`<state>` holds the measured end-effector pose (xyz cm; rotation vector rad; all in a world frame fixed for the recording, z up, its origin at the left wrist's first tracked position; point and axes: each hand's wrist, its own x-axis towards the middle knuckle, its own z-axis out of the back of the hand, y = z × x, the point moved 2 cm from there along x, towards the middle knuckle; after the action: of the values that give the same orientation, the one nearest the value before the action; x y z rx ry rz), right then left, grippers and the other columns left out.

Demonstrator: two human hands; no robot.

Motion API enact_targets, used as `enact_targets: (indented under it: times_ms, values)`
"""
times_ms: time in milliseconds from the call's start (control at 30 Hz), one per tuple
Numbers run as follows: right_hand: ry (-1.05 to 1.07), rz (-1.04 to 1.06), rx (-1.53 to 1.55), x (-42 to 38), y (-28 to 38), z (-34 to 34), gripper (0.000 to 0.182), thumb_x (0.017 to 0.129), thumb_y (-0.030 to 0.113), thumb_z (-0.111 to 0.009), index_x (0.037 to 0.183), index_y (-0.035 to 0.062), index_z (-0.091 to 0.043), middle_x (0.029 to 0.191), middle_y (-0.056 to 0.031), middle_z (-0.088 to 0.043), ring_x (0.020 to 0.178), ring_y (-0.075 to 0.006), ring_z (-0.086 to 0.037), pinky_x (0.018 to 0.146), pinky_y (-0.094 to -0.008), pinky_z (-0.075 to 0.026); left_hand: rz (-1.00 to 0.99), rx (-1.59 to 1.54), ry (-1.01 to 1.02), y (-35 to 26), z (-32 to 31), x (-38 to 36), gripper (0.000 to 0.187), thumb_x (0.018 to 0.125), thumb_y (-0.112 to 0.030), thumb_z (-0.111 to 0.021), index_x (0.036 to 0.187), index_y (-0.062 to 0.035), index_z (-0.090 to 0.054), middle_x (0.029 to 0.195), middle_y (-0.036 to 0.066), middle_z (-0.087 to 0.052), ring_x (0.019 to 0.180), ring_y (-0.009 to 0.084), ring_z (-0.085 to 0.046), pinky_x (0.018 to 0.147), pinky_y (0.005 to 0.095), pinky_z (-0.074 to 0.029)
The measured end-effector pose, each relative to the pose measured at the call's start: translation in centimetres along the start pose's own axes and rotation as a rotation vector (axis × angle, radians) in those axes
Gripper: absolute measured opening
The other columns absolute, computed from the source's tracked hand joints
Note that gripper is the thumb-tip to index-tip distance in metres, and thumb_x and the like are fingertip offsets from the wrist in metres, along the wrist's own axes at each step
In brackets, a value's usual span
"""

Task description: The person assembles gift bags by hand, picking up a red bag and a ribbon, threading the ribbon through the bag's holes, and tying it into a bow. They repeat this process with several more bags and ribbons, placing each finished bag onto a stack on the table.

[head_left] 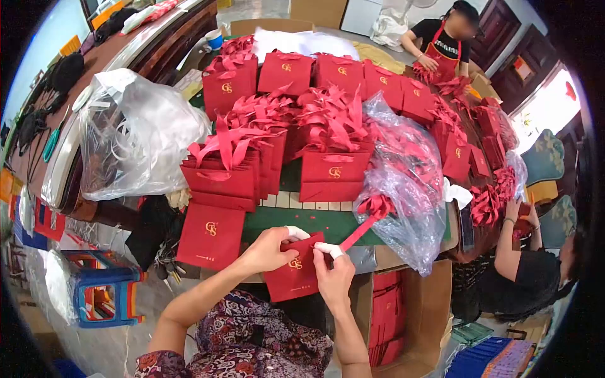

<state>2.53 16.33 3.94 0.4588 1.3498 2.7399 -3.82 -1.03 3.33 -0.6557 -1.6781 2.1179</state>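
Note:
In front of my body, a small red paper gift bag (292, 277) with a gold logo hangs tilted between my hands. My left hand (272, 249) is closed on its upper left edge. My right hand (334, 274) pinches at its top right corner, where a red ribbon (360, 232) runs up to a ribbon bunch (376, 205) by a clear plastic bag (406, 183). White coverings wrap some fingertips of both hands. The pinched ribbon end is hidden by my fingers. Left of my hands, another red bag (211, 236) lies flat against a stack of bags with ribbon handles (220, 183).
Rows of red bags (336, 173) fill the table beyond the green mat (283, 222). A cardboard box (413, 334) with red bags stands at lower right. Plastic stools (104, 286) and a clear sack (135, 135) are left. One person (441, 47) works opposite, another (523, 264) at right.

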Motion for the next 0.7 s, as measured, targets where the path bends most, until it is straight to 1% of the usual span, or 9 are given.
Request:
enact_targets:
  times_ms: [100, 267, 333, 367, 433, 467, 600, 667, 700]
  values:
    - [0.013, -0.036, 0.02, -0.1, 0.1, -0.1, 0.012, 0.087, 0.012, -0.072, 0.098, 0.0072, -0.071, 0.089, -0.0117, -0.069, 0.082, -0.0314, -0.065, 0.074, -0.0396, -0.049, -0.019, -0.019, 0.004, 0.2, 0.1, -0.1, 0.037, 0.082, 0.004, -0.065, 0.119, 0.0016, -0.063, 0.106, 0.013, -0.071, 0.101, 0.0183, -0.068, 0.09, 0.0325, -0.054]
    - [-0.012, 0.035, -0.021, 0.1, 0.4, -0.5, 0.012, 0.086, 0.01, -0.071, 0.097, 0.0062, -0.07, 0.089, -0.0124, -0.068, 0.08, -0.0322, -0.064, 0.073, -0.0404, -0.05, -0.008, 0.028, -0.03, -0.4, -0.3, -0.3, 0.036, 0.082, 0.002, -0.065, 0.118, 0.0019, -0.064, 0.109, 0.016, -0.071, 0.103, 0.0207, -0.068, 0.091, 0.034, -0.054]
    - [-0.03, 0.037, -0.07, 0.1, 0.8, -0.8, 0.012, 0.086, 0.009, -0.071, 0.097, 0.0061, -0.069, 0.088, -0.0129, -0.068, 0.08, -0.0328, -0.064, 0.072, -0.041, -0.05, -0.06, 0.164, -0.139, -0.6, -0.7, -0.7, 0.036, 0.081, -0.001, -0.067, 0.117, -0.0004, -0.066, 0.105, 0.018, -0.071, 0.098, 0.0282, -0.069, 0.087, 0.0369, -0.055]
    - [-0.051, 0.039, -0.119, 0.1, 1.0, -0.8, 0.013, 0.085, 0.008, -0.071, 0.097, 0.006, -0.069, 0.088, -0.0134, -0.067, 0.079, -0.0334, -0.063, 0.072, -0.0416, -0.049, -0.06, 0.163, -0.139, -1.0, -0.9, -0.9, 0.036, 0.081, -0.001, -0.067, 0.117, -0.0004, -0.066, 0.105, 0.018, -0.071, 0.098, 0.0282, -0.069, 0.087, 0.0369, -0.055]
    - [-0.066, 0.046, -0.154, 0.0, 1.5, -1.1, 0.014, 0.084, 0.007, -0.071, 0.098, 0.006, -0.069, 0.088, -0.0141, -0.067, 0.079, -0.0339, -0.063, 0.071, -0.0422, -0.049, -0.045, 0.386, -0.231, -2.0, -1.2, -1.5, 0.037, 0.08, -0.003, -0.067, 0.117, -0.0035, -0.068, 0.1, 0.02, -0.07, 0.092, 0.0357, -0.067, 0.082, 0.0409, -0.054]
    - [-0.081, 0.054, -0.186, 0.0, 1.7, -1.3, 0.015, 0.084, 0.006, -0.071, 0.098, 0.0061, -0.068, 0.087, -0.0147, -0.067, 0.079, -0.0343, -0.063, 0.07, -0.0429, -0.049, -0.09, 0.394, -0.275, -1.4, -1.6, -1.6, 0.038, 0.079, -0.005, -0.067, 0.117, -0.005, -0.068, 0.096, 0.021, -0.069, 0.086, 0.0391, -0.063, 0.077, 0.044, -0.053]
    - [-0.103, 0.143, -0.208, -0.1, 1.5, -2.0, 0.018, 0.082, 0.004, -0.072, 0.099, 0.0066, -0.068, 0.087, -0.0151, -0.066, 0.078, -0.0348, -0.063, 0.07, -0.0427, -0.05, -0.051, 0.416, -0.32, -2.0, -2.0, -1.9, 0.037, 0.08, -0.003, -0.066, 0.116, -0.0049, -0.068, 0.095, 0.02, -0.069, 0.085, 0.0377, -0.063, 0.076, 0.0444, -0.053]
    - [-0.107, 0.149, -0.181, -0.4, 1.3, -2.2, 0.019, 0.083, 0.005, -0.073, 0.1, 0.005, -0.067, 0.088, -0.0159, -0.068, 0.08, -0.0344, -0.065, 0.072, -0.0418, -0.052, -0.134, 0.416, -0.358, -1.6, -2.4, -1.9, 0.032, 0.083, -0.005, -0.065, 0.114, -0.0048, -0.069, 0.094, 0.019, -0.07, 0.083, 0.0368, -0.062, 0.075, 0.0444, -0.052]
    - [-0.104, 0.152, -0.182, -0.3, 1.7, -2.0, 0.019, 0.083, 0.005, -0.073, 0.1, 0.005, -0.067, 0.088, -0.0159, -0.068, 0.08, -0.0344, -0.065, 0.072, -0.0418, -0.052, -0.134, 0.414, -0.361, -1.7, -2.3, -1.8, 0.032, 0.083, -0.005, -0.065, 0.114, -0.0048, -0.069, 0.094, 0.019, -0.07, 0.083, 0.0368, -0.062, 0.075, 0.0444, -0.052]
